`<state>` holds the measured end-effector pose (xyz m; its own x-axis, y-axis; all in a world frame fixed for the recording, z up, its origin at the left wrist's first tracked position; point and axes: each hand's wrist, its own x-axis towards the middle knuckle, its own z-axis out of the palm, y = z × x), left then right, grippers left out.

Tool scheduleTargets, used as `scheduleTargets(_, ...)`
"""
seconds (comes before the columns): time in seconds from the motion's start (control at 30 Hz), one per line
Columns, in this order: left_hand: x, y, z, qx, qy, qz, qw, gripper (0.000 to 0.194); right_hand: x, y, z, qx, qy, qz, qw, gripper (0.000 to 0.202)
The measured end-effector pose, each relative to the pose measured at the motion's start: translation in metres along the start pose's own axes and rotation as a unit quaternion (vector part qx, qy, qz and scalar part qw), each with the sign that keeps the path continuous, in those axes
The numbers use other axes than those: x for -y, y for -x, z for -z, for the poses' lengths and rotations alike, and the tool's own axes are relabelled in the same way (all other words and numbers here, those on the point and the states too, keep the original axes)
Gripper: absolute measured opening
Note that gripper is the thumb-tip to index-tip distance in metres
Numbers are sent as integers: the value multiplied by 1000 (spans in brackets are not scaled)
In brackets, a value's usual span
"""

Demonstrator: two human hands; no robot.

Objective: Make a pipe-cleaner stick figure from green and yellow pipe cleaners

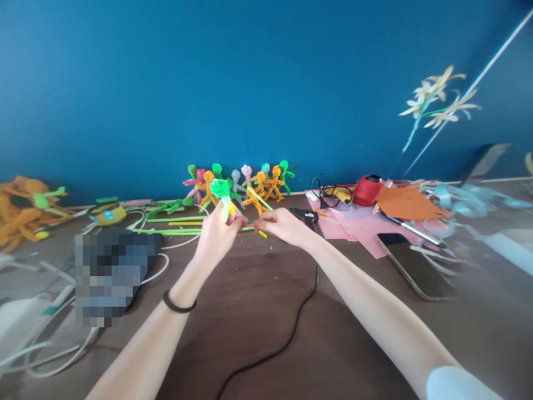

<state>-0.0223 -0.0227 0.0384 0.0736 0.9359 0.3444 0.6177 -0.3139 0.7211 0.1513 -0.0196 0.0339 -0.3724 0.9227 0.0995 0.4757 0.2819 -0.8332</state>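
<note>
Between the fingers of my left hand (217, 233) is a pipe-cleaner figure (220, 189) with a bright green head, held upright; yellow and pink show lower down, partly covered by the fingers. My right hand (283, 225) is closed in a pinch just to the right, at a light green pipe cleaner (259, 198) that slants up and left from the fingers. A short yellow piece (263, 234) shows just under the right fingertips. Where the two hands' fingers come close, the fine detail is too small to make out.
Several finished pipe-cleaner figures (275, 180) stand along the blue wall. Loose green pipe cleaners (175, 231) lie left of my hands. A glue gun (306, 215) with a black cord, red thread spool (366, 191), pink sheets (370, 230), and phone (416, 266) are right; a dark device (145, 244) is left.
</note>
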Motion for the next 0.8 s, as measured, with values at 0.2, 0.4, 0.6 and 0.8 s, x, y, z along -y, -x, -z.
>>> scheduleTargets(0.2,-4,-1,1,65,26,18,997,15,-3,-1,3,-33,-58,10,998,30)
scheduleTargets(0.4,-9,0,3,124,51,17,991,21,-13,-5,2,-34,-136,9,990,34)
scheduleTargets(0.6,-14,3,5,142,93,-1,985,18,-18,-8,0,-14,-205,-21,978,29)
scheduleTargets(0.8,-10,1,2,91,133,40,986,23,-19,-9,-8,-10,-237,-38,971,31)
